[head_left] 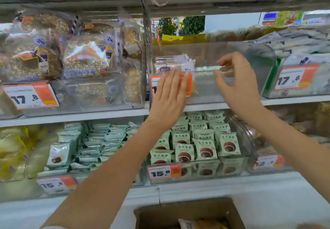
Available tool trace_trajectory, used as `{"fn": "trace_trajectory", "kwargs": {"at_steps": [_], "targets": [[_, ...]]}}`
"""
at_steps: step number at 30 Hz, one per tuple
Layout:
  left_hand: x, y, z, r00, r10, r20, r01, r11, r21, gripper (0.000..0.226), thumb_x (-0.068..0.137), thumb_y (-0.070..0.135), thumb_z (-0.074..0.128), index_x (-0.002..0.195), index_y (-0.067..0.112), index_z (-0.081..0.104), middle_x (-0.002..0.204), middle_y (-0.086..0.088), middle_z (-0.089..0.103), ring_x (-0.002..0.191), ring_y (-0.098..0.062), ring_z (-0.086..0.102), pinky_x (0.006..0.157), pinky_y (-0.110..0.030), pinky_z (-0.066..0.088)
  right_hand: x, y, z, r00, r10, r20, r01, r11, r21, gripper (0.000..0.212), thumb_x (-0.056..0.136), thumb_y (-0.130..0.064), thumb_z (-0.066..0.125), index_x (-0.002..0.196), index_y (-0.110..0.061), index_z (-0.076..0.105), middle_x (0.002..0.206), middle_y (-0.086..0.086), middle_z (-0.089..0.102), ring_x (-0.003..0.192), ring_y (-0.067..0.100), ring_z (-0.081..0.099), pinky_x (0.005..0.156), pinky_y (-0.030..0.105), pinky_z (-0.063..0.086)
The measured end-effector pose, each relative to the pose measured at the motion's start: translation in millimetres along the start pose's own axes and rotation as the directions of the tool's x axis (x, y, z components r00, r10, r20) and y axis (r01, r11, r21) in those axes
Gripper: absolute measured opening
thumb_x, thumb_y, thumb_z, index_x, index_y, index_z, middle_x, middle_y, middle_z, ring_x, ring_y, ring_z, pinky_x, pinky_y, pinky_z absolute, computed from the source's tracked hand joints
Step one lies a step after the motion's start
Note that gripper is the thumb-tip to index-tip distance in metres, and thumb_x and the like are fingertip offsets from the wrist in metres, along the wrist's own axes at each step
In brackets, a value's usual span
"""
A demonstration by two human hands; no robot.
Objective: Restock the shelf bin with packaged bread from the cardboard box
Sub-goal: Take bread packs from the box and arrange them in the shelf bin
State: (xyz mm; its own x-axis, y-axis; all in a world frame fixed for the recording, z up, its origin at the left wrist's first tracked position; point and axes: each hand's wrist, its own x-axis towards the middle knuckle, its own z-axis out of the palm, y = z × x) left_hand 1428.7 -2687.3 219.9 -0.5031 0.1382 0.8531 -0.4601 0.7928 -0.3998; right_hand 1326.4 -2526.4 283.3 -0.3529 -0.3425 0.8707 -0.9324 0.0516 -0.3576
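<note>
The clear shelf bin on the upper shelf is nearly bare, with a few flat packets stacked at its back left corner. The cardboard box sits open below the shelves, one packaged bread showing inside. The left hand lies flat, fingers straight and together, against the bin's front over its price tag. The right hand has its fingers curled at the bin's front rim; whether they pinch it I cannot tell.

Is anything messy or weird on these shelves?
Nothing is spilled or broken. The clear bin at both hands is nearly bare, with just a few packets at its left, while neighbouring bins are full.
</note>
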Motion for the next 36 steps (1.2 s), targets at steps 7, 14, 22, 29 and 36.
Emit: {"fn": "trace_trajectory", "kwargs": {"at_steps": [7, 14, 22, 29, 36], "targets": [[-143.4, 67.4, -37.3, 0.932, 0.120, 0.343, -0.052, 0.978, -0.201, 0.053, 0.096, 0.027, 0.040, 0.145, 0.009, 0.035, 0.152, -0.018, 0.030, 0.141, -0.037, 0.020, 0.116, -0.049, 0.011, -210.7, 19.6, 6.6, 0.888, 0.311, 0.338, -0.300, 0.950, -0.083, 0.016, 0.093, -0.013, 0.053, 0.108, -0.010, 0.053, 0.098, 0.001, 0.053, 0.089, 0.014, 0.052, 0.076, 0.029, 0.044], [-293.5, 142.1, -81.2, 0.526, 0.212, 0.824, 0.173, 0.922, -0.347, 0.032, 0.089, 0.018, 0.042, 0.118, 0.012, 0.054, 0.123, -0.009, 0.057, 0.115, -0.028, 0.051, 0.092, -0.040, 0.042, -374.3, 48.8, 21.3, 0.217, 0.447, 0.868, -0.243, 0.886, -0.396, 0.026, 0.092, -0.030, 0.057, 0.115, -0.026, 0.045, 0.106, -0.005, 0.050, 0.098, 0.015, 0.053, 0.085, 0.035, 0.050], [-380.4, 191.7, -112.5, -0.272, 0.284, 0.919, 0.647, 0.761, -0.043, 0.044, 0.097, 0.038, 0.045, 0.137, 0.021, 0.039, 0.123, -0.012, 0.057, 0.109, -0.030, 0.056, 0.084, -0.039, 0.046, -464.8, 34.2, 38.6, -0.217, 0.499, 0.839, -0.318, 0.777, -0.544, 0.070, 0.084, -0.042, 0.063, 0.139, -0.014, 0.030, 0.136, 0.012, 0.048, 0.119, 0.029, 0.051, 0.097, 0.041, 0.045], [-394.9, 188.2, -102.0, -0.406, 0.213, 0.889, 0.671, 0.730, 0.132, 0.035, 0.087, 0.040, 0.062, 0.108, 0.011, 0.061, 0.109, -0.010, 0.063, 0.103, -0.027, 0.059, 0.087, -0.036, 0.049, -447.5, 32.4, 44.7, -0.105, 0.591, 0.800, -0.446, 0.692, -0.569, 0.039, 0.091, -0.037, 0.056, 0.123, -0.015, 0.048, 0.115, 0.008, 0.060, 0.101, 0.022, 0.057, 0.084, 0.035, 0.050], [-370.3, 171.2, -96.1, -0.378, 0.270, 0.886, 0.859, 0.459, 0.226, 0.031, 0.081, 0.036, 0.072, 0.083, 0.018, 0.047, 0.078, 0.001, 0.048, 0.071, -0.012, 0.045, 0.060, -0.026, 0.038, -431.5, 34.9, 45.7, -0.049, 0.603, 0.796, -0.547, 0.651, -0.527, 0.037, 0.090, -0.036, 0.059, 0.118, -0.013, 0.051, 0.112, 0.008, 0.058, 0.101, 0.023, 0.056, 0.083, 0.034, 0.048]]}}
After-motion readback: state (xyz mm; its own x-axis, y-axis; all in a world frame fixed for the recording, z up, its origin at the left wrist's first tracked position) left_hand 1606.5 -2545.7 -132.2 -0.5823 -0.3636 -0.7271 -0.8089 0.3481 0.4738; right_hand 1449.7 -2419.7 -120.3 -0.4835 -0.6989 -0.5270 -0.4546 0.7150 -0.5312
